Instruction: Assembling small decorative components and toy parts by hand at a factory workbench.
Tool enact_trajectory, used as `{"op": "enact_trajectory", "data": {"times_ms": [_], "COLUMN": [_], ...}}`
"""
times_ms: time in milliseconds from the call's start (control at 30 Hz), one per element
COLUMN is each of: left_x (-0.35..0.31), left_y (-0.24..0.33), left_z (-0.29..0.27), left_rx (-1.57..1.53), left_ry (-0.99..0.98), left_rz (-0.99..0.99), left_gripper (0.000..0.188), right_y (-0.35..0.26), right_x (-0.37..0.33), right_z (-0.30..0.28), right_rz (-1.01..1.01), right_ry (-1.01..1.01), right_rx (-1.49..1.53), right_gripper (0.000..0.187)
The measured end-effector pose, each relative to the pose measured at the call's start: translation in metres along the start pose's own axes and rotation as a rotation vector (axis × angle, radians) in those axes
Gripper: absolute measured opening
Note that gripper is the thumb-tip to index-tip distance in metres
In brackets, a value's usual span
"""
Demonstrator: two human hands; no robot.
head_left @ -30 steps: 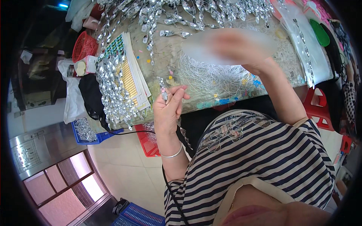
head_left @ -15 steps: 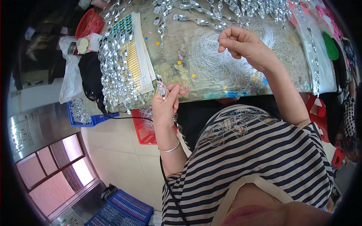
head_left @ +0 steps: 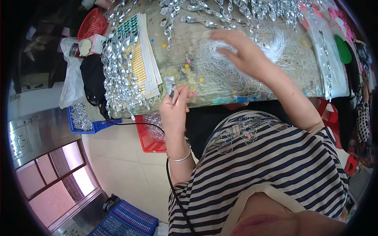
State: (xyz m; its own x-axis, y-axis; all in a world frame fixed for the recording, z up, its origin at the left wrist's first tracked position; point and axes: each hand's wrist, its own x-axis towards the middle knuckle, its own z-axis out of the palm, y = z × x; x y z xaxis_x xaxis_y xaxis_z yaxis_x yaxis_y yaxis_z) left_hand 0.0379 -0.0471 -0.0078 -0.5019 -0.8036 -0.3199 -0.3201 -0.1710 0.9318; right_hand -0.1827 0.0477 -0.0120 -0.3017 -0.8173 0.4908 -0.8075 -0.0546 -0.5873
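Observation:
My left hand is closed at the table's near edge, pinching a shiny silver spiral strip. The strip's flat end sticks up above the fingers; some of it hangs by my wrist. My right hand, blurred by motion, is over a loose tangle of thin white strings, thumb and fingers apart. Nothing shows in it, though a fine string could be lost in the blur. Beyond it, many silver spiral strips lie along the far side of the table.
A bundle of silver spirals lies over printed sheets at the left. Clear plastic bags lie on the right side. Red and blue baskets stand below the table. A black cable runs past my left arm.
My right hand has opened from a pinch and shifted slightly left. My left hand has turned a little, bringing the strip's flat end more upright and into fuller view.

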Motion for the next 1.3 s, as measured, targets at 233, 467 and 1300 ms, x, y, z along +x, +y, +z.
{"op": "enact_trajectory", "data": {"times_ms": [233,467,1300], "left_x": [-0.013,-0.016,-0.025], "left_y": [0.008,0.001,0.009], "left_z": [0.014,0.017,0.049], "left_rx": [-0.042,-0.049,-0.361], "left_ry": [-0.196,-0.306,-0.363], "left_rz": [-0.025,-0.030,0.130], "left_gripper": [0.015,0.017,0.044], "right_y": [-0.043,-0.046,-0.051], "right_x": [-0.034,-0.043,-0.040], "right_z": [0.021,-0.007,-0.031], "right_rz": [0.081,0.286,0.446], "right_ry": [-0.289,-0.408,-0.060], "right_rx": [0.303,0.495,0.625], "right_gripper": [0.019,0.010,0.008]}}
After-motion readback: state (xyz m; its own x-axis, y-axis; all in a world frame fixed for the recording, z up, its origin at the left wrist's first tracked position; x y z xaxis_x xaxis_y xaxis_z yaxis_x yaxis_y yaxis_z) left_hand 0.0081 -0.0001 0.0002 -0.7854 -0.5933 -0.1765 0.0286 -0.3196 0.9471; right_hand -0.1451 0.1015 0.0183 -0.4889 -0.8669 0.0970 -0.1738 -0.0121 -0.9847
